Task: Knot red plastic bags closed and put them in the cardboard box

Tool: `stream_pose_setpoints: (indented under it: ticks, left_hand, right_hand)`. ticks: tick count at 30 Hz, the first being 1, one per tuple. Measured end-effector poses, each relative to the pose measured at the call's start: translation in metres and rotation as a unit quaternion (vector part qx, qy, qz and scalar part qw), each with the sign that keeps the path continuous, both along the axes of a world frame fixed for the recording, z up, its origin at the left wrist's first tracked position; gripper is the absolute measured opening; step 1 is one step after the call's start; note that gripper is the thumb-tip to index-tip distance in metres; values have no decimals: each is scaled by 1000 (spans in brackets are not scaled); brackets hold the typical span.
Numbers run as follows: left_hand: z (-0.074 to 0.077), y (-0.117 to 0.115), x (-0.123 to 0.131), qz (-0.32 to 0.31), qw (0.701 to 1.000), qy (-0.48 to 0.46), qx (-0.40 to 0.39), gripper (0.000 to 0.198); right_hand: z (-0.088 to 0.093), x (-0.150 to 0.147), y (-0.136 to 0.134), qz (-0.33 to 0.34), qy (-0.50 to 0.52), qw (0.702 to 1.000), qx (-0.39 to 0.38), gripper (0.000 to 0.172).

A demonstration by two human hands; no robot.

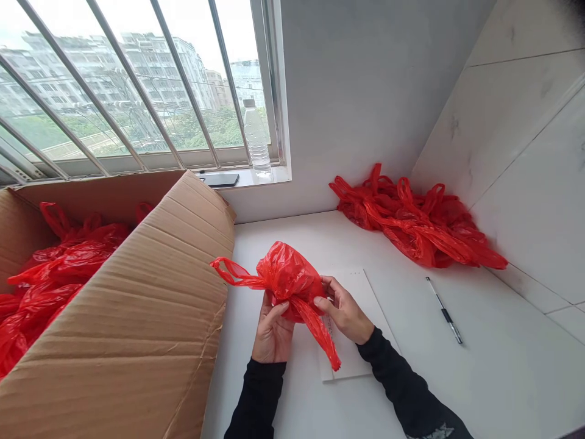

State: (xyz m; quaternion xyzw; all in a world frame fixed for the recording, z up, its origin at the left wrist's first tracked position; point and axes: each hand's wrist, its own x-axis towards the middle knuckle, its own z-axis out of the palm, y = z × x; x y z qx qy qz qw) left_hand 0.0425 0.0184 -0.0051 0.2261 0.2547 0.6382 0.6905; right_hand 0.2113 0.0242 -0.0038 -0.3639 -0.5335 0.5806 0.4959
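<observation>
Between my two hands is a red plastic bag [292, 274], bunched into a rounded bundle and gathered at its middle. One handle loop sticks out to the left, and a twisted end hangs down toward the lower right. My left hand [274, 332] is closed on the bundle from below, thumb on its front. My right hand [340, 308] grips its right side with thumb and fingers. What the bag contains is hidden. Under the hands a white notebook or sheet of paper [361, 311] lies on the white table [429, 378].
At the left stands an open cardboard box [150, 305] holding several red bag bundles [68, 262]. A heap of red plastic bags [411, 219] lies against the back right wall. A pen [444, 311] rests on the right. The windowsill holds a water bottle [257, 140] and a phone [221, 180].
</observation>
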Motion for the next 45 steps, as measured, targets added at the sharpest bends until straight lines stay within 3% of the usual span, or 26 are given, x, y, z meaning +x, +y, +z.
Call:
stream_pose_setpoints:
  ticks: [4, 10, 21, 29, 32, 36, 39, 41, 43, 45]
  left_hand:
    - [0, -2, 1, -3, 999, 35, -4, 48]
    - [5, -6, 7, -34, 995, 85, 37, 46]
    - [6, -8, 10, -37, 992, 115, 19, 56]
    - [4, -7, 11, -32, 989, 140, 34, 46]
    - [5, -9, 13, -15, 988, 144, 54, 46]
    - [1, -16, 12, -44, 984, 154, 83, 45]
    - [-8, -21, 10, -20, 976, 202, 84, 52]
    - [-11, -27, 11, 54, 957, 281, 53, 59]
    - [-7, -35, 16, 135, 906, 400, 17, 54]
    - [3, -45, 23, 167, 849, 501, 2, 37]
  right_hand:
    - [3, -1, -1, -14, 13, 1000, 5, 38]
    - [0, 0, 0, -52, -3, 998, 17, 24]
    - [3, -1, -1, -73, 21, 997, -11, 31]
    - [-1, 0, 2, -115, 13, 993, 3, 26]
    - [0, -1, -2, -102, 37, 994, -25, 27]
    - [-1, -3, -13, -45, 54, 994, -79, 47]
    - [-5, -5, -16, -36, 14, 997, -63, 41]
    - [-6, -6, -17, -48, 10, 997, -66, 44]
    - [-6, -7, -19, -65, 19, 995, -78, 52]
    - [-6, -7, -22, -70, 29, 993, -91, 58]
